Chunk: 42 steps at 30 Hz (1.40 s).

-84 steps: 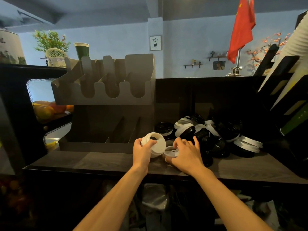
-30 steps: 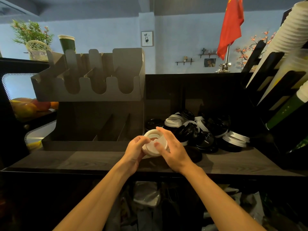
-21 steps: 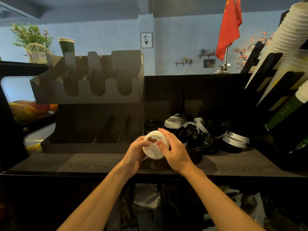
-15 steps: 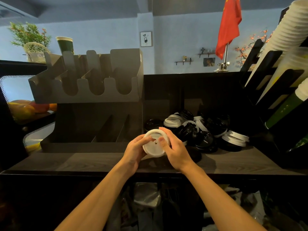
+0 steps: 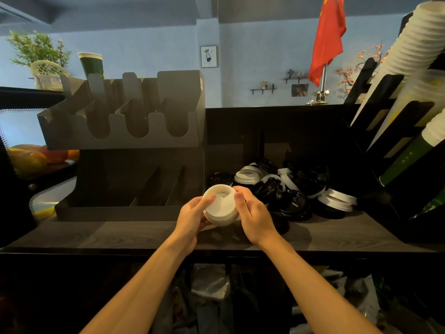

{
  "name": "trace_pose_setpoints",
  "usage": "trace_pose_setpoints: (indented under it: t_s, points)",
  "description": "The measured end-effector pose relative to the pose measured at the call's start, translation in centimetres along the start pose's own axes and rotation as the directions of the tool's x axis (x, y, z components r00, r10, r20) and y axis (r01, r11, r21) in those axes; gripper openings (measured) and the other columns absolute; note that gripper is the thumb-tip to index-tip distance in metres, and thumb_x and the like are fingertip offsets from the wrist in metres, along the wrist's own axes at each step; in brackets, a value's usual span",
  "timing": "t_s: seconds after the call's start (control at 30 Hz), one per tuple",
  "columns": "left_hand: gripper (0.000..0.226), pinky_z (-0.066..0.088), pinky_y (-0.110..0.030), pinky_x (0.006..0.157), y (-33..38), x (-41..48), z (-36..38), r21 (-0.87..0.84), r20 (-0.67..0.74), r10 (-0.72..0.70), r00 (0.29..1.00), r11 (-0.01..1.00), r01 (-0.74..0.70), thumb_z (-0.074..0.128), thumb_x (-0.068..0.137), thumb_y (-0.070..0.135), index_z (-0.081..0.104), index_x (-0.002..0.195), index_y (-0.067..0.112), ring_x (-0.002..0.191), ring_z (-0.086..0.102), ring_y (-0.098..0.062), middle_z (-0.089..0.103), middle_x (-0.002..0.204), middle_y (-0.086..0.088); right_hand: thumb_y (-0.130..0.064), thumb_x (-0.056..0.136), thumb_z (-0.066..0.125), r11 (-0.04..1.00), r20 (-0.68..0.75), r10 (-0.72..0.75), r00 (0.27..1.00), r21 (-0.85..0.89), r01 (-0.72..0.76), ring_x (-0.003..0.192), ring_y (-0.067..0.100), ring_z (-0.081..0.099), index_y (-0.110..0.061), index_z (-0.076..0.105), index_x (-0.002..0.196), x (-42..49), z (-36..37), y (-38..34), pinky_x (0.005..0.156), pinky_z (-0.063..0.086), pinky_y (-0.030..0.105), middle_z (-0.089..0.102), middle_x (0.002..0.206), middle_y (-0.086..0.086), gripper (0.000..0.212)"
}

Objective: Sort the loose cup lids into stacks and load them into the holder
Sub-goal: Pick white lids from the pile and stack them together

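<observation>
- Hands: two, left hand and right hand.
- Stack of white lids, held between both hands: one. The lids in it are too tight to count.
- Grey holder: one, with three U-notched slots up top and two dividers below.
- Loose lids: one heap of mixed black and white, overlapping, no firm count.
- Green paper cup: one.
- Red flag: one.
- Potted plant: one.
- Wall shelves: two.

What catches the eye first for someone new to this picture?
The left hand and right hand hold a white lid stack at the centre, above the dark shelf. Right of it lies a jumbled pile of black and white lids; left of it, the grey holder.
</observation>
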<state>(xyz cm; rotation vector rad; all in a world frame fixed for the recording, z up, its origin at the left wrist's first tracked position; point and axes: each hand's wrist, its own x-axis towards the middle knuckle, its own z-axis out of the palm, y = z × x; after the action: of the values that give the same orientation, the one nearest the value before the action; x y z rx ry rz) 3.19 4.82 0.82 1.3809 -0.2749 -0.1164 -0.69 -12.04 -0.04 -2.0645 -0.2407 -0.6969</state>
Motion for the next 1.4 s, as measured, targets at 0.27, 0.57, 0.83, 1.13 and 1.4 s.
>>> trace_pose_setpoints:
  t_s: [0.27,0.57,0.83,1.13,1.4]
  points:
    - [0.041,0.053,-0.044,0.098,-0.2,0.2,-0.2,0.012,-0.055,-0.036,0.998,0.999,0.037,0.072,0.086,0.046,0.069,0.113,0.016,0.110,0.066,-0.026,0.072,0.114,-0.009,-0.062,0.073,0.076,0.941,0.149,-0.110,0.983,-0.303,0.151,0.133,0.008,0.041,-0.038,0.021,0.151,-0.4,0.4,-0.7,0.103,0.045,0.034,0.037,0.149,-0.015,0.098]
    - [0.042,0.053,-0.025,0.075,0.6,-1.3,0.1,0.130,0.011,0.075,0.997,0.989,-0.076,0.069,0.092,0.039,0.054,0.127,0.023,0.106,0.064,-0.014,0.063,0.118,0.001,-0.070,0.074,0.070,0.925,0.088,-0.161,0.983,-0.335,0.181,0.121,0.010,0.050,-0.036,0.026,0.145,-0.7,0.7,-1.3,0.093,0.049,0.030,0.040,0.144,-0.013,0.090]
    - [0.037,0.054,-0.033,0.077,0.7,-1.3,-0.2,0.003,-0.055,0.014,0.998,1.000,-0.014,0.056,0.099,0.044,0.058,0.126,0.018,0.105,0.062,-0.020,0.063,0.118,-0.005,-0.053,0.083,0.072,0.859,0.174,-0.229,0.958,-0.427,0.283,0.115,0.012,0.053,-0.033,0.029,0.148,-1.0,0.7,-1.2,0.088,0.050,0.024,0.034,0.142,-0.013,0.080]
    - [0.063,0.056,-0.019,0.071,0.4,-1.8,-0.3,0.151,-0.097,0.245,0.965,0.962,-0.229,0.070,0.083,0.064,0.049,0.130,0.028,0.112,0.059,-0.014,0.055,0.128,0.002,-0.040,0.085,0.074,0.887,0.154,-0.168,0.974,-0.408,0.217,0.116,0.017,0.056,-0.030,0.031,0.146,-1.1,0.5,-1.0,0.091,0.056,0.033,0.034,0.144,-0.010,0.075]
    - [0.054,0.058,-0.032,0.091,0.7,-3.5,-3.6,0.314,-0.109,0.288,0.951,0.918,-0.242,0.069,0.088,0.057,0.051,0.131,0.029,0.110,0.063,-0.011,0.062,0.121,0.009,-0.053,0.086,0.070,0.959,0.164,-0.098,0.982,-0.247,0.137,0.124,0.014,0.045,-0.028,0.038,0.146,-1.5,3.5,-3.5,0.102,0.045,0.034,0.040,0.140,-0.004,0.073]
